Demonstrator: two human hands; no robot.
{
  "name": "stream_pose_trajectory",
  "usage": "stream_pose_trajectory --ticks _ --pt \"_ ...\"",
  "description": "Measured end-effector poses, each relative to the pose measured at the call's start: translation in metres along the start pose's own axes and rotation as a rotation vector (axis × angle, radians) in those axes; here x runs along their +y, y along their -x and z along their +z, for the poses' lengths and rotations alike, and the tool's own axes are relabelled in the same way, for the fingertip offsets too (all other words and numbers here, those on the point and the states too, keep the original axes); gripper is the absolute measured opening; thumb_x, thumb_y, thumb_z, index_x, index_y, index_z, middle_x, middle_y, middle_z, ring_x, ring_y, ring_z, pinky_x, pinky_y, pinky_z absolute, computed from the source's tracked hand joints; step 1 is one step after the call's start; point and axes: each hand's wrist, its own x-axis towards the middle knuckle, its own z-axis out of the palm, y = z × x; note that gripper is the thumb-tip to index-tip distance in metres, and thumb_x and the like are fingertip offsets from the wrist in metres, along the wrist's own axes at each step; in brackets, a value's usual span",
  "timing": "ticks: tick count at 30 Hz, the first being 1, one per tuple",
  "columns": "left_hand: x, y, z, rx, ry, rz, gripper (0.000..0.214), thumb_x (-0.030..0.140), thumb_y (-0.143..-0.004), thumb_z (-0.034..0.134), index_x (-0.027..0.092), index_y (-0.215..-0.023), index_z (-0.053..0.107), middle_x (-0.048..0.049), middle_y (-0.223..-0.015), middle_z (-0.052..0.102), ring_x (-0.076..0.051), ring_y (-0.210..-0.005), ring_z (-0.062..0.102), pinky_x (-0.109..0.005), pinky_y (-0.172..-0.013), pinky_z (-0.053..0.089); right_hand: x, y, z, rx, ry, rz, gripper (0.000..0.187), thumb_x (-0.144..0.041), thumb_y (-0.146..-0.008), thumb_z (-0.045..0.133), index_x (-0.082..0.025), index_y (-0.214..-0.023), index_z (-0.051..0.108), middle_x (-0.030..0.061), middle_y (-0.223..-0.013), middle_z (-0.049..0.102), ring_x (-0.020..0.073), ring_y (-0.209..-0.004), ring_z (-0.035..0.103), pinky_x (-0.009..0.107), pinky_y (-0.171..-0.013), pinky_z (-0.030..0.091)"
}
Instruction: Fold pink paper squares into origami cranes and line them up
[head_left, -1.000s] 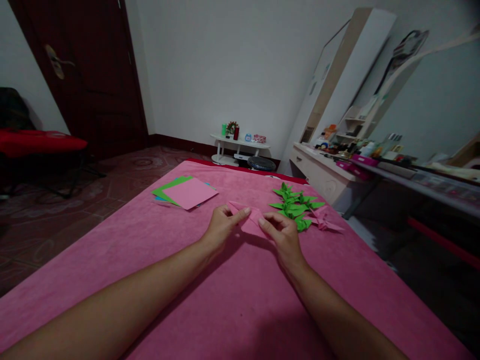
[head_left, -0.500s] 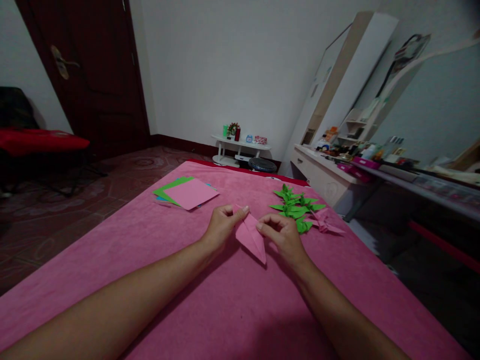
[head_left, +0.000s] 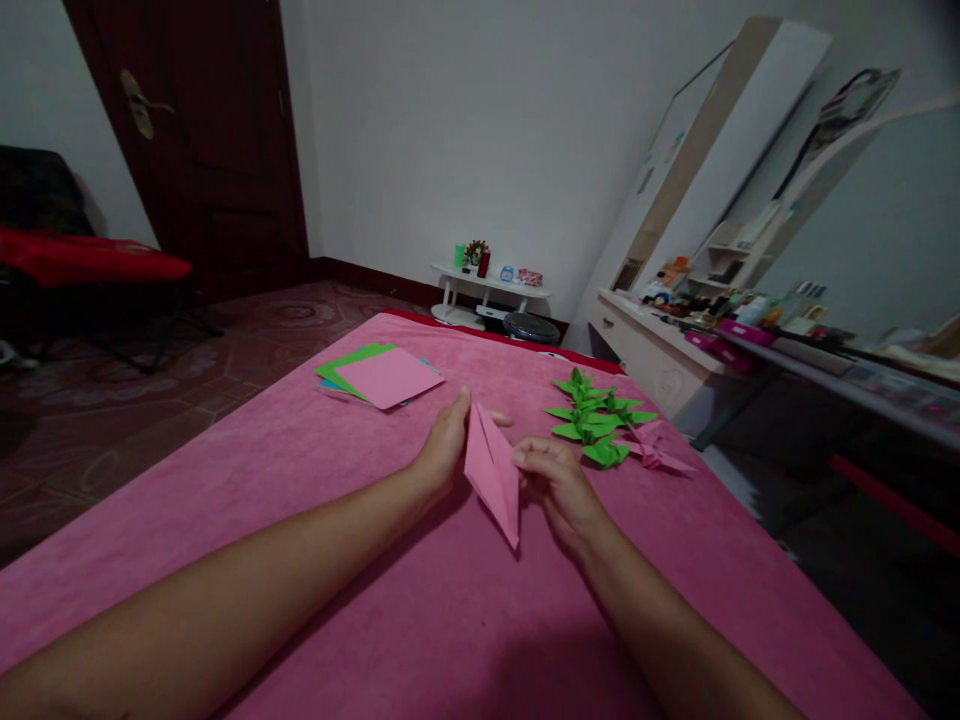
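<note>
While the left hand (head_left: 448,442) grips the far left part of the folded pink paper (head_left: 491,472), the right hand (head_left: 559,485) pinches its right edge, over the pink cloth (head_left: 420,620). Green folded figures (head_left: 595,424) and a pink figure (head_left: 655,446) lie right, square sheets (head_left: 390,378) far left.

I count two hands of mine, one left hand (head_left: 446,442) and one right hand (head_left: 561,487), one folded pink paper (head_left: 493,472), one pink paper figure (head_left: 654,447), several green paper figures (head_left: 591,425) overlapping too much to number, one door (head_left: 217,130) and one low white table (head_left: 491,283).
</note>
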Motion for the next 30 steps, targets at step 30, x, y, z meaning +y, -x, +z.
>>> stream_pose_trajectory --ticks 30 --pt "0.008 -0.002 -0.002 -0.138 -0.122 0.087 0.027 0.032 -0.059 0.075 0.014 -0.063 0.056 0.0038 -0.052 0.048 -0.006 -0.044 0.042 -0.02 -0.045 0.032 -0.003 -0.005 -0.007 0.168 -0.073 -0.187 0.025 -0.042 -0.074 0.06 -0.017 -0.069 0.062 0.0008 -0.06 0.061 0.0124 -0.051 0.052 0.022 -0.046 0.04"
